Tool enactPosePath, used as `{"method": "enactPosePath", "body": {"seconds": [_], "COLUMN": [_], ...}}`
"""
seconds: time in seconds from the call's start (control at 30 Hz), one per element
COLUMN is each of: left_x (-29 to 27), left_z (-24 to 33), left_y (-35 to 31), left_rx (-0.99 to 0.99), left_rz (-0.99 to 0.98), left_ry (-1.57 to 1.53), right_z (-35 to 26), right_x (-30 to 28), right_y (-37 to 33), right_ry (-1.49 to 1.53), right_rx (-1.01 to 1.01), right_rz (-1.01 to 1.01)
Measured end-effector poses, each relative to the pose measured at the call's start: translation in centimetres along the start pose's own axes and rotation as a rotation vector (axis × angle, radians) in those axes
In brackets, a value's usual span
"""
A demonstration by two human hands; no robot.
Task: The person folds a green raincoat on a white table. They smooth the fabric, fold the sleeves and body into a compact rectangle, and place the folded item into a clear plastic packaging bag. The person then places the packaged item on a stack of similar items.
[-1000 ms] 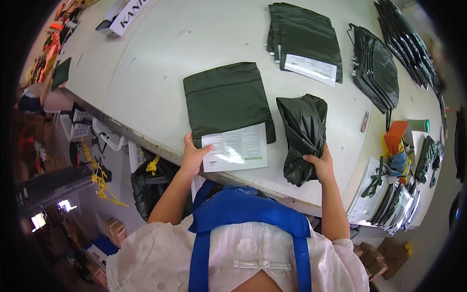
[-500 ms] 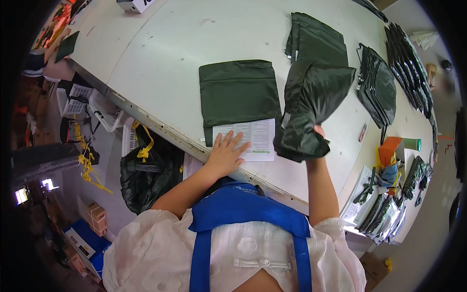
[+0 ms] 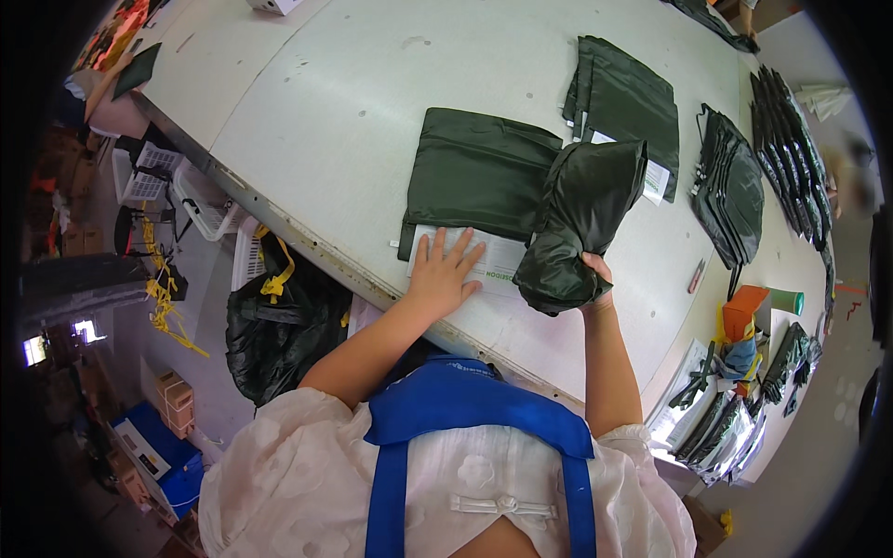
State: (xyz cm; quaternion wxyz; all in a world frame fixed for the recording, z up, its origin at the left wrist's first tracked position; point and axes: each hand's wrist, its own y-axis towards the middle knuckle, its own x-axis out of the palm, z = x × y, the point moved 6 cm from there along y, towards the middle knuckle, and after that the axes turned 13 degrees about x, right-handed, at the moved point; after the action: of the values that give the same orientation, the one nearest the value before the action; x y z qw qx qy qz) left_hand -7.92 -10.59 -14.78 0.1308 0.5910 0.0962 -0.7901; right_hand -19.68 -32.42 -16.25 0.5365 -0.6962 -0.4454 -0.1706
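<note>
Head view, left hand: the left hand (image 3: 445, 274) lies flat, fingers spread apart, pressing on the white paper sheet (image 3: 484, 260) at the near edge of the flat dark green bag (image 3: 479, 177).
Head view, right hand: the right hand (image 3: 595, 279) is clamped around the lower end of a crumpled dark green bag (image 3: 579, 223), which stands up off the table and leans over the right edge of the flat one, touching it.
Head view, where the work lies: both bags sit near the front edge of the pale table (image 3: 326, 102), directly ahead of the person in the blue apron straps.
Head view, surroundings: a folded pile of green bags (image 3: 628, 98) with a white sheet lies just beyond; a row of dark bags (image 3: 735, 186) is fanned out further right; an orange box (image 3: 744, 312) and a green cup (image 3: 786, 300) stand near the right end; a black sack with yellow ties (image 3: 279, 321) hangs below the table edge.
Step in hand, as I judge it: one bag is pinned down with its paper while the loose bag is brought alongside.
Next move, as I judge it: it calls for keeping the paper from sliding under the palm, and for flattening the crumpled bag, which looks slippery and puffed with air, before it can lie square.
</note>
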Motion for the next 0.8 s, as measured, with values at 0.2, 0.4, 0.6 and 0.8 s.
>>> {"method": "enactPosePath", "body": {"seconds": [0.2,0.4,0.6,0.8], "left_x": [0.5,-0.2,-2.5,-1.8], "left_z": [-0.6,-1.7,-4.1,-6.0], "left_y": [0.5,3.8,4.2,6.3], "left_rx": [-0.076,-0.008,0.088,0.318], "left_rz": [0.005,0.147,0.208,0.142], "left_ry": [0.05,0.057,0.004,0.058], "right_z": [0.3,0.0,0.0,-2.3], "right_x": [-1.2,-0.9,-1.0,3.6], "right_y": [0.1,0.5,0.6,-3.5], "right_ry": [0.049,-0.024,-0.032,-0.456], "right_rx": [0.008,0.017,0.014,-0.13], "right_rz": [0.021,0.052,0.064,0.252]}}
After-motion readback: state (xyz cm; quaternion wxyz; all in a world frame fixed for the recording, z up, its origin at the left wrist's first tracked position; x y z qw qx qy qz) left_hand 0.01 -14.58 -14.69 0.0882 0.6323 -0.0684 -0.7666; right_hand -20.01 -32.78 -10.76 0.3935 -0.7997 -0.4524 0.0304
